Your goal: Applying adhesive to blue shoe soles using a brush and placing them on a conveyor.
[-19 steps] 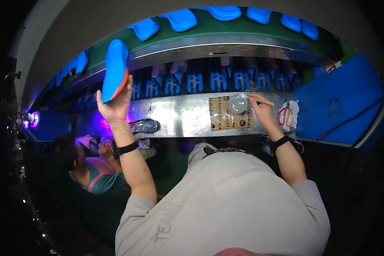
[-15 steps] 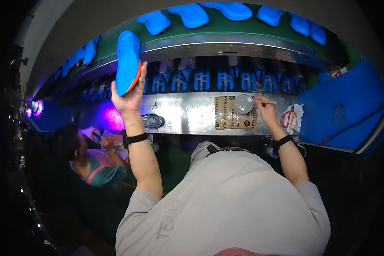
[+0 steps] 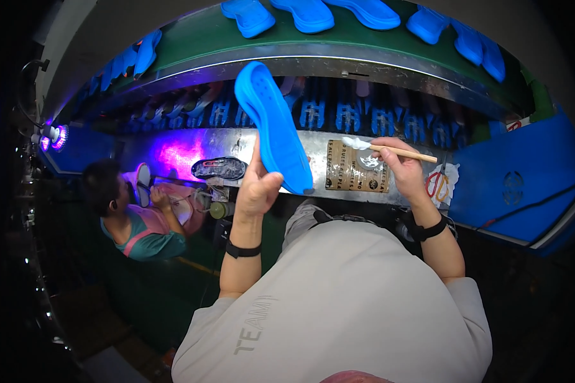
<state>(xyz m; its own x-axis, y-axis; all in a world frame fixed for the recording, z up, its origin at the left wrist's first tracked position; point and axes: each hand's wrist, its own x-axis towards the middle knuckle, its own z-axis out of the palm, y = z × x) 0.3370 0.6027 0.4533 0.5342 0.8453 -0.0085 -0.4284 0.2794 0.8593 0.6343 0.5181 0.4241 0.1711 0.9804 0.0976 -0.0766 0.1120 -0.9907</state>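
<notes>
A blue shoe sole stands tilted in my left hand, its fingers wrapped round the lower part. In my right hand is a wooden-handled brush, pinched near the middle of the handle. White stuff coats the brush's bristles, which point left. Under the brush and my fingers sits a small round clear dish, partly covered from view. It rests on a brown printed sheet on the metal bench. The sole and the brush are apart.
A dark shoe part lies left on the bench. Scissors with red and orange handles lie on white paper at right. Behind, blue soles line a green conveyor. A co-worker sits at left, holding a shoe.
My left hand has come down and to the right with the sole, turning it over. My right hand has lifted the brush out of the dish, its white-coated bristles now showing.
</notes>
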